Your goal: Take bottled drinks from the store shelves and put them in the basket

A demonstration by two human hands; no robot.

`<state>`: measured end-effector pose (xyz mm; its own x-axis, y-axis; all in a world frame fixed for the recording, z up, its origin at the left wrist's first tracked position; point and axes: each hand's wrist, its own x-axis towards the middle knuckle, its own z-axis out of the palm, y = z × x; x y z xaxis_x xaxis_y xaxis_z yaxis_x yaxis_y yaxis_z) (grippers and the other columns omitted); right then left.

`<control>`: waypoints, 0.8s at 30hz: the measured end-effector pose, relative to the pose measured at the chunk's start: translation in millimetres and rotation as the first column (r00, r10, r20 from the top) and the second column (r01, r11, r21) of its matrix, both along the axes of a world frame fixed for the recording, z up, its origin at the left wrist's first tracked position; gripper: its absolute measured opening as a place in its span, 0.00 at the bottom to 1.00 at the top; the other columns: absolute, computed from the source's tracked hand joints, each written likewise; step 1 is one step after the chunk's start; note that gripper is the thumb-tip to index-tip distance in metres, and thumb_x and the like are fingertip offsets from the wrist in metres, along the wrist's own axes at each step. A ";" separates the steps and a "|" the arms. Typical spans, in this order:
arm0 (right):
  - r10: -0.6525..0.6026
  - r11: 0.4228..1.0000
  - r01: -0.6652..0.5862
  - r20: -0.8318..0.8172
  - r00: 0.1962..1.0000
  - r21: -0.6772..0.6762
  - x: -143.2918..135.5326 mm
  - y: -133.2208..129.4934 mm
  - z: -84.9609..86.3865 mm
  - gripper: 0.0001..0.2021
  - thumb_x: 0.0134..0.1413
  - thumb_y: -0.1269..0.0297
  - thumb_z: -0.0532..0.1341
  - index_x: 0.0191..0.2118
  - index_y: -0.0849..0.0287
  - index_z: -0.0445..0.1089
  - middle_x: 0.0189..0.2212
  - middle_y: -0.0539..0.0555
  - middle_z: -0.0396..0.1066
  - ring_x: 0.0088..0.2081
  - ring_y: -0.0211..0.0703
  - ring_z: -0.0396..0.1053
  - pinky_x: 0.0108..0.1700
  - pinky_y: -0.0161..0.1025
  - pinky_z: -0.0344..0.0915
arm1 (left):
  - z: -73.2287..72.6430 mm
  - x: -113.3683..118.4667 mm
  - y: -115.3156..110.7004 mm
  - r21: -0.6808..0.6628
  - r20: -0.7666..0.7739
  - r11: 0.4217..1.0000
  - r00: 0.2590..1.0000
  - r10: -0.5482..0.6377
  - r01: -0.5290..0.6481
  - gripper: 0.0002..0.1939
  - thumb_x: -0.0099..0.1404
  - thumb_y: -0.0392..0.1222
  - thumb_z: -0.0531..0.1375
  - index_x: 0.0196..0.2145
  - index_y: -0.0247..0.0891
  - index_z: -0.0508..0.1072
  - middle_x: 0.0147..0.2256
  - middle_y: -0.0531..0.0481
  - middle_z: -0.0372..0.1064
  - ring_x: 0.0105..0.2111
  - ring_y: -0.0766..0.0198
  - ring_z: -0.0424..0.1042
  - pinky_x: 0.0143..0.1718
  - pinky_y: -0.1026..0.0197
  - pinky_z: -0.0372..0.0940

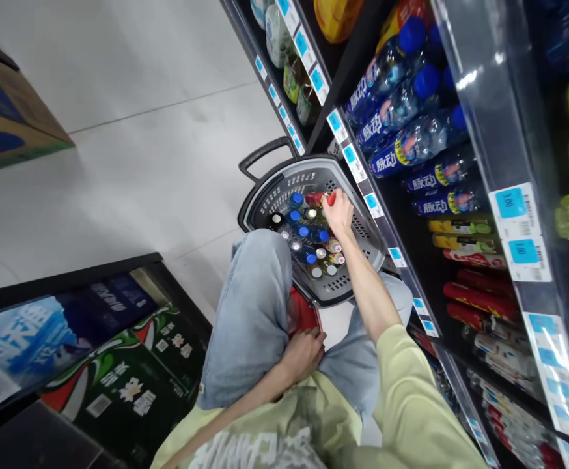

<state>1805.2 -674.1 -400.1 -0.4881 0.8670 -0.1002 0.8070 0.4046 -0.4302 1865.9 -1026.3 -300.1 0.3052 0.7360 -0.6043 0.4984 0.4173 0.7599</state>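
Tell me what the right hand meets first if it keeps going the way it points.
The right hand reaches away from the body over the bottles and already grips a red-capped bottle. Straight on, it would probably meet the grey basket's far wall, though depth is hard to judge.

bright overhead light | glare on shelf edge (467, 78) | edges warped, slightly blurred

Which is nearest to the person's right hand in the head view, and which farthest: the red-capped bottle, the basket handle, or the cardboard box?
1. Red-capped bottle: in the basket, at the right hand's fingertips.
2. Basket handle: at the basket's far rim, left of the hand.
3. Cardboard box: on the floor, far left.
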 end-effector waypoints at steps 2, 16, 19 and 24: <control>0.059 0.998 -0.059 0.017 0.998 -0.021 0.2 7.8 -13.7 0.16 0.72 0.52 0.59 0.53 0.59 0.71 0.53 0.65 0.71 0.50 0.57 0.75 0.58 0.56 0.71 | 1.2 -1.2 1.6 -0.016 0.024 1.000 0.999 0.027 -0.026 0.15 0.72 0.38 0.52 0.48 0.39 0.77 0.49 0.29 0.75 0.50 0.33 0.77 0.51 0.37 0.69; 0.102 0.974 -0.059 0.189 0.977 -0.220 -12.1 9.5 -95.7 0.20 0.77 0.66 0.50 0.62 0.62 0.74 0.61 0.67 0.67 0.63 0.60 0.66 0.64 0.60 0.69 | 10.6 -9.0 8.4 -0.083 -0.009 0.984 0.988 -0.157 0.156 0.15 0.77 0.39 0.51 0.53 0.37 0.74 0.52 0.35 0.74 0.54 0.45 0.74 0.56 0.46 0.69; 0.130 0.962 -0.075 0.199 0.971 -0.261 -11.0 10.5 -106.4 0.20 0.77 0.63 0.52 0.64 0.61 0.73 0.59 0.66 0.68 0.63 0.61 0.66 0.65 0.61 0.68 | 13.0 -10.3 11.4 -0.099 -0.031 0.966 0.969 -0.245 0.241 0.17 0.78 0.39 0.49 0.57 0.35 0.73 0.54 0.36 0.73 0.55 0.46 0.74 0.57 0.47 0.69; 0.167 0.943 -0.115 0.146 0.975 -0.312 -2.0 14.8 -115.4 0.22 0.77 0.65 0.51 0.69 0.61 0.68 0.63 0.66 0.67 0.65 0.61 0.66 0.69 0.62 0.64 | 13.4 -10.8 13.3 -0.083 -0.042 0.960 0.961 -0.272 0.267 0.16 0.79 0.39 0.50 0.56 0.35 0.73 0.54 0.37 0.74 0.55 0.47 0.74 0.57 0.47 0.69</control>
<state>1803.3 -659.4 -515.4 -0.5564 0.7073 -0.4361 0.8222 0.3928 -0.4119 1855.1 -1013.0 -286.7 0.4520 0.5824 -0.6757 0.6390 0.3172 0.7008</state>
